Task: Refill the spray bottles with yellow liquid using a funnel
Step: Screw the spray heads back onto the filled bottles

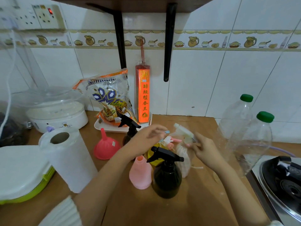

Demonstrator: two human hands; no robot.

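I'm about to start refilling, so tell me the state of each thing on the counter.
Pink funnel: upside down, unused.
Pink bottle: uncapped.
Front black spray bottle: capped.
White sprayer: held by right hand.
Left hand: holds nothing clearly.
Clear bottles: capped, look empty.

Printed words by the tiled wall

Tall orange-red paper incense box (pixel 143 95) carries gold characters "特級檀香王" down its front; clear plastic rice bag (pixel 109 97) shows a blurred brand, not quite legible.
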